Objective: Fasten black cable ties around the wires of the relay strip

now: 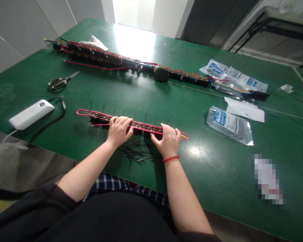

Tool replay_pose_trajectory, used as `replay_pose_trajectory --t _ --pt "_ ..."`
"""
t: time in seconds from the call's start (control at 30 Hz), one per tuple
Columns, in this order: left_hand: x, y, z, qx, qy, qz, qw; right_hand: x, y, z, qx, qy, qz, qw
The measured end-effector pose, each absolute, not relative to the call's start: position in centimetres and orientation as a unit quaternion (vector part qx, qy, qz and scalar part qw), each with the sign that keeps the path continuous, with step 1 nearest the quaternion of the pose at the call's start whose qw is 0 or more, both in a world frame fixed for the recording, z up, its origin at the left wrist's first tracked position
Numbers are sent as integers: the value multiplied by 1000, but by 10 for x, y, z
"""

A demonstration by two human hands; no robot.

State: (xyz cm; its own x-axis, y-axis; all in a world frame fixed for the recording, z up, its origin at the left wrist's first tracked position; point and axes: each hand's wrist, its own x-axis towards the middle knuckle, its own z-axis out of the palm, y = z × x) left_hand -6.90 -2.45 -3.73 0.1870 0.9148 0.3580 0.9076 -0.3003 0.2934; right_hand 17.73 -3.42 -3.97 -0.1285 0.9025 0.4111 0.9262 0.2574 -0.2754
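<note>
A long, narrow black assembly with red wires along it [146, 127] lies on the green table in front of me, and several thin black cable ties stand up from its far side. Red wire loops stick out past both of its ends. My left hand [120, 130] grips it left of the middle, fingers over the top and thumb on the near side. Toward the right end, my right hand [168, 138] holds it the same way; a red bead bracelet is on that wrist. Between my forearms lies a loose pile of black cable ties [136, 153].
A longer wired assembly [98, 57] stretches across the back of the table [111, 90]. Scissors [59, 82] and a white power bank with a cable [31, 114] lie at left. Clear plastic bags [229, 126] with blue labels and white paper [244, 109] are at right.
</note>
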Motion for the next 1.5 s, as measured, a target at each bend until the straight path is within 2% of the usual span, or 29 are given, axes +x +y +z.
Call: replay_pose_trajectory --t 0.13,0.8,1.5 --pt "-69 -25 -38 769 592 242 8 177 -34 -37 -614 -754 -23 232" --pt "-72 -28 -38 788 563 248 19 190 -35 -33 -593 -763 -13 258" --pt "-68 -27 -39 784 573 239 13 189 -33 -34 -599 -763 -19 243"
